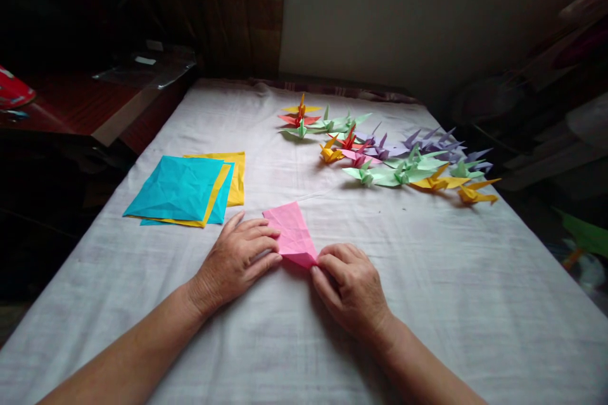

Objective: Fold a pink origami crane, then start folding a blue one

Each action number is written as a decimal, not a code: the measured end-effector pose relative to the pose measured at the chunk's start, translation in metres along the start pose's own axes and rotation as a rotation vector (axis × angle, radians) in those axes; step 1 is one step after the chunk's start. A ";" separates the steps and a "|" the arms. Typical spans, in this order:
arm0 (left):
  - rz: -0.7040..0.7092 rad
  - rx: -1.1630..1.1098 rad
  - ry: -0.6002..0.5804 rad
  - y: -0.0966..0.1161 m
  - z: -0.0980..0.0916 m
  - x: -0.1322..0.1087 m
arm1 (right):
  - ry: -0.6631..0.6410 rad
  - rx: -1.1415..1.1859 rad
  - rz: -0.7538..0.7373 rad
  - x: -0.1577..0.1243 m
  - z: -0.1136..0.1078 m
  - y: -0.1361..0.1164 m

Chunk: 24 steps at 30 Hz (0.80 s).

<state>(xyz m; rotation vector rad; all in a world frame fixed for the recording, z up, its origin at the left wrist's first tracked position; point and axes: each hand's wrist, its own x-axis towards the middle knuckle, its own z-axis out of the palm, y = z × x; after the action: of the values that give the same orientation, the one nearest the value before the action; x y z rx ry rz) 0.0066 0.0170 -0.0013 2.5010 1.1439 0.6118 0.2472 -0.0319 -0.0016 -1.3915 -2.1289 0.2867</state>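
Observation:
A pink sheet of origami paper (291,231), creased and partly folded, lies on the white cloth between my hands. My left hand (246,251) rests flat at its left edge, fingers stretched out and fingertips touching the paper. At the lower right corner, my right hand (350,281) pinches the paper between thumb and fingers. That corner is slightly raised. Left of the pink paper lies a loose stack of blue sheets (175,186) and yellow sheets (236,180), creased as well.
Several folded paper cranes in green, purple, red, pink and yellow (476,192) stand at the back right of the table (266,342). A clear plastic bag (156,66) lies on a brown wooden surface (90,101) at the far left, near a red object (14,88).

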 end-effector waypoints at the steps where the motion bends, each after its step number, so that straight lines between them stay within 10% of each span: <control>1: -0.024 -0.008 0.014 0.002 0.001 0.002 | 0.002 0.008 0.016 0.000 0.000 0.000; 24: -0.108 0.044 0.063 0.015 0.008 0.013 | 0.025 -0.136 0.138 0.010 0.012 0.004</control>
<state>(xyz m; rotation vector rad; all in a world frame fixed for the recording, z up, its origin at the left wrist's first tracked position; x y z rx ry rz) 0.0276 0.0170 0.0018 2.4528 1.3201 0.6465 0.2403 -0.0192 -0.0101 -1.6158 -2.0687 0.1794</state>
